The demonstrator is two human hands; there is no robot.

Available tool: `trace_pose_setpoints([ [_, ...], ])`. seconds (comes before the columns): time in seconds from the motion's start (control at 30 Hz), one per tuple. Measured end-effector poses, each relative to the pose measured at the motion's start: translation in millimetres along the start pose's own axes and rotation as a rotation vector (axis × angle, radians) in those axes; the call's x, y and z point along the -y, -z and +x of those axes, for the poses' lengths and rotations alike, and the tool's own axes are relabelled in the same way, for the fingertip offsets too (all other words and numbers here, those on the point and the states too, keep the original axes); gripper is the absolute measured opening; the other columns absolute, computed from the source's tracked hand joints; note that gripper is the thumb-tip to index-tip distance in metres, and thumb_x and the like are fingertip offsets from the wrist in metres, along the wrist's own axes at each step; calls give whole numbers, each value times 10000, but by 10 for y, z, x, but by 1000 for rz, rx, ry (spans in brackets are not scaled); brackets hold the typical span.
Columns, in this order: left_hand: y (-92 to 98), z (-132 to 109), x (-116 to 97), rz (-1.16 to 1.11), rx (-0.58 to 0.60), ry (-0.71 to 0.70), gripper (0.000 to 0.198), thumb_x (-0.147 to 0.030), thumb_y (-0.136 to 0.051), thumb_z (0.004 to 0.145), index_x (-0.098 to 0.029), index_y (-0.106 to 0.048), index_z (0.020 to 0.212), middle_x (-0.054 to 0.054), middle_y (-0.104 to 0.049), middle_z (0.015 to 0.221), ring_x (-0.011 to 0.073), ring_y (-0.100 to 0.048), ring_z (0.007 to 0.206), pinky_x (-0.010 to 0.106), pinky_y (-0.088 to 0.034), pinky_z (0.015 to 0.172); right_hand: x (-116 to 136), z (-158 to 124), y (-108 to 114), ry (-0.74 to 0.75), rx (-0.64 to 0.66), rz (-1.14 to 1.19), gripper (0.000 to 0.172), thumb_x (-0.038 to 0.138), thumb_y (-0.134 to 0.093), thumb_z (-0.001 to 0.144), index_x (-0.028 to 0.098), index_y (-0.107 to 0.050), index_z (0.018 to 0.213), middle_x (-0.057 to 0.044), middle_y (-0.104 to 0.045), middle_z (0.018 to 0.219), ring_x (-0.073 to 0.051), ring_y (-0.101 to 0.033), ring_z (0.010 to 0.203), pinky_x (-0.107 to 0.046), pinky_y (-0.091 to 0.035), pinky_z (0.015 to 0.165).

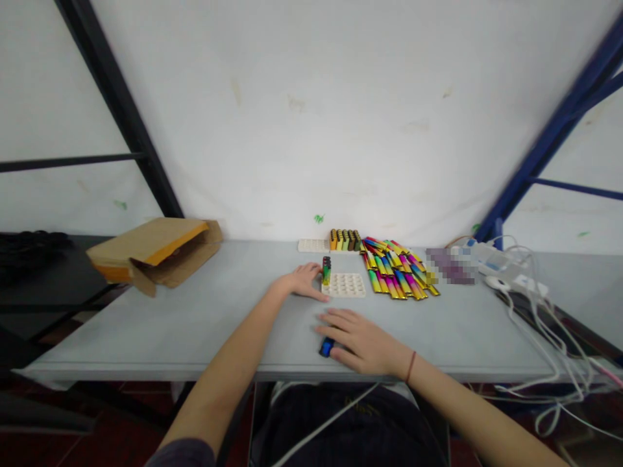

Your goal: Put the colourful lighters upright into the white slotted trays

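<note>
Your right hand (363, 344), nearest the table's front edge, lies palm down w/ fingers spread flat over a small blue object (326, 347); only the object's end shows at the thumb side, so you cannot tell whether the hand grips it or merely covers it. The object rests on the grey table (195, 324), close to the front edge.

Your left hand (304, 281), farther in, rests on the tabletop w/ fingers loosely extended, open and holding nothing. Its fingertips sit just beside the white dimpled tray (345, 285), at the tray's left end. In that end of the tray, upright, stands a dark-topped, green-bodied lighter-like item (326, 270), just beside the fingertips; contact cannot be judged.

Right of the tray: a loose heap of multicoloured metallic lighters (396, 272), touching or nearly touching the tray's right side.

Behind the tray, against the white wall: a second white tray (313, 245) w/ a row of upright lighters (345, 240) at its right end.

Far left: an open cardboard box (156, 256) lying on its side. Far right: a white power strip (491, 263) w/ trailing cables.
</note>
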State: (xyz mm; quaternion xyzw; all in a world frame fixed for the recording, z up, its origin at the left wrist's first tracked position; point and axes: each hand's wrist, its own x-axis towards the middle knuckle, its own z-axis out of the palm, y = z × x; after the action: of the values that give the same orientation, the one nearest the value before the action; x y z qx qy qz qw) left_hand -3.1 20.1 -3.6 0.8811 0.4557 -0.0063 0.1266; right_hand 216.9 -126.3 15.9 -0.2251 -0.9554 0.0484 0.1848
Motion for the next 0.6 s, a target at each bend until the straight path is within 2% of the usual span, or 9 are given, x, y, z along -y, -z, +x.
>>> trace_pose_setpoints([
  [0.13, 10, -21, -8, -19, 12, 16, 1100, -830, -568, 558, -190, -290, 1409, 132, -223, 1499, 340, -226, 1344, 415, -205, 1091, 63, -125, -164, -47, 37, -91, 328, 262, -383, 953, 220, -532, 1242, -79, -545, 1296, -203, -412, 1266, -390, -340, 1045],
  [0.3, 20, -26, -31, -24, 9, 10, 1100, -813, -575, 570, -162, -290, 1409, 139, -225, 1496, 339, -206, 1353, 403, -183, 1104, -52, 50, -117, -20, 32, -229, 190, 251, -455, 926, 161, -607, 997, -118, -653, 960, -234, -582, 944, -380, -465, 817],
  [0.37, 16, -22, -33, -23, 1, 6, 1063, -797, -581, 581, -180, -303, 1401, 132, -246, 1488, 339, -218, 1348, 406, -191, 1101, -160, 117, -63, -66, -19, -200, 202, 258, -470, 915, 155, -587, 1044, -112, -655, 928, -221, -598, 878, -346, -471, 778],
  [0.47, 7, -21, -27, -23, -13, -1, 1018, -787, -592, 583, -231, -315, 1388, 108, -271, 1479, 331, -245, 1339, 404, -208, 1092, -368, 207, 9, -251, -172, -98, 304, 246, -496, 879, 171, -525, 1172, -102, -660, 964, -204, -622, 830, -301, -469, 727],
  [0.6, 9, -36, -27, -31, -7, 1, 1063, -820, -577, 572, -203, -307, 1394, 130, -253, 1482, 339, -254, 1329, 408, -213, 1085, -540, 346, 66, -383, -313, 100, 269, 244, -474, 872, 164, -531, 1121, -85, -654, 913, -194, -616, 784, -290, -453, 707],
])
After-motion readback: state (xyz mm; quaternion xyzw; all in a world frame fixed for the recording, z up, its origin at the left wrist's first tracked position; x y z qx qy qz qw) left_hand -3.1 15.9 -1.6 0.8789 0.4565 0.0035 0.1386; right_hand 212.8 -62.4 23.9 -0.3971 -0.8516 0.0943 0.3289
